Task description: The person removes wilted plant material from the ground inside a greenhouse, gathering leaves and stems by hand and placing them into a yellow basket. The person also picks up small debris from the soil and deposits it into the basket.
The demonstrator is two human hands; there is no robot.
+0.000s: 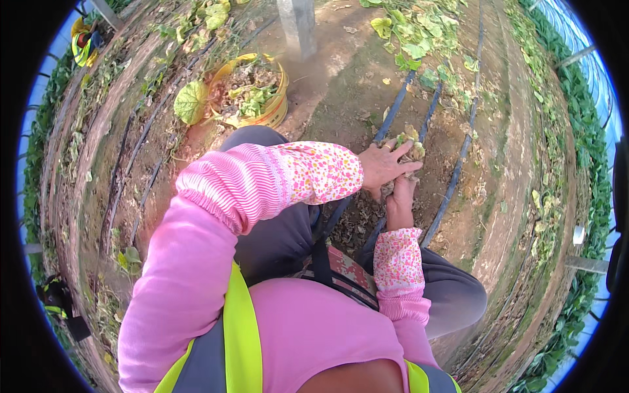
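Over a clump of withered leaves (414, 151), my left hand (388, 164) is spread, palm down, with a ring on one finger. Close below it my right hand (403, 196) grips the lower side of the dry clump, its fingertips partly hidden by leaves and the left hand. Both hands are just above the soil, between dark drip irrigation hoses (393, 115). A yellow tub (277, 110) filled with dry and green leaf litter stands ahead to the left, with a large round yellow-green leaf (191, 102) against its side.
A concrete post (297, 27) rises beyond the tub. Yellowing vines (417, 29) lie ahead, and another hose (454, 172) runs along the right. A person in a yellow vest (83, 44) is far off at the upper left. Green plants line both sides.
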